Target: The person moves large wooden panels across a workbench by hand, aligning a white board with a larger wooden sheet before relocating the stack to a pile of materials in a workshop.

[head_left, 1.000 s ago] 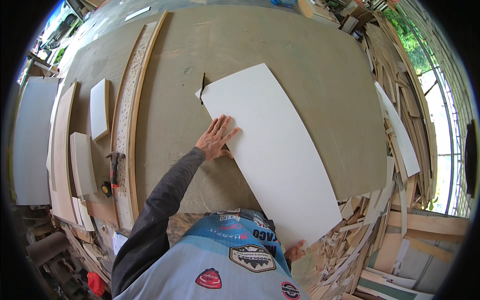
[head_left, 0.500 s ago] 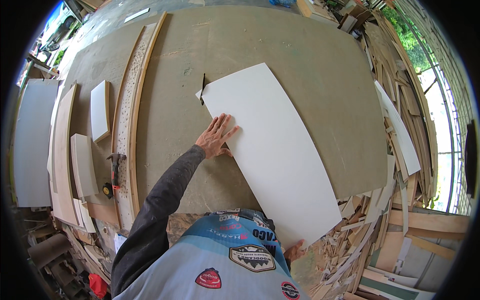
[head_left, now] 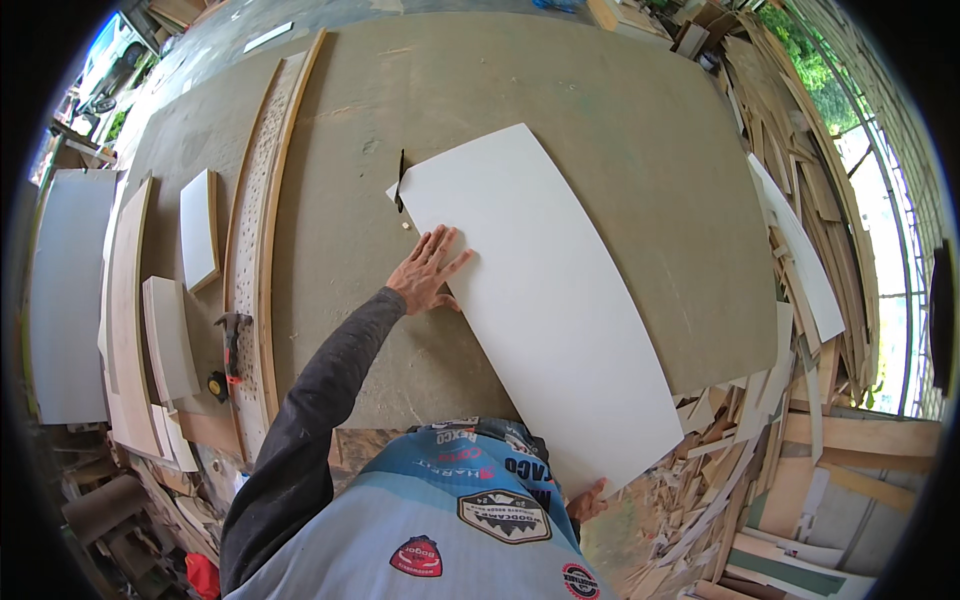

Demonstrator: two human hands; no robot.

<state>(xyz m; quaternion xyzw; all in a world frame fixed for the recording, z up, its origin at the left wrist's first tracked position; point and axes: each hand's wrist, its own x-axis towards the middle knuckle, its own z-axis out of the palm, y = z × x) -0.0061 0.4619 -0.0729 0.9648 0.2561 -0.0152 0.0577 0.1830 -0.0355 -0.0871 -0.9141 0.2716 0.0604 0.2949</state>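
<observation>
A long white panel (head_left: 540, 290) lies on a large brown board tabletop (head_left: 620, 130), running from the middle toward the near right edge. My left hand (head_left: 425, 272) rests flat on the panel's left edge, fingers spread. My right hand (head_left: 588, 500) grips the panel's near corner, mostly hidden behind my chest. A thin dark tool (head_left: 400, 180) lies at the panel's far left corner, partly under or against it.
A perforated strip with wooden edging (head_left: 262, 220) runs along the table's left. Beyond it lie several white board pieces (head_left: 198, 228), a red-handled hammer (head_left: 232, 340) and a tape measure (head_left: 216, 385). Offcuts and strips are heaped on the right (head_left: 800, 300).
</observation>
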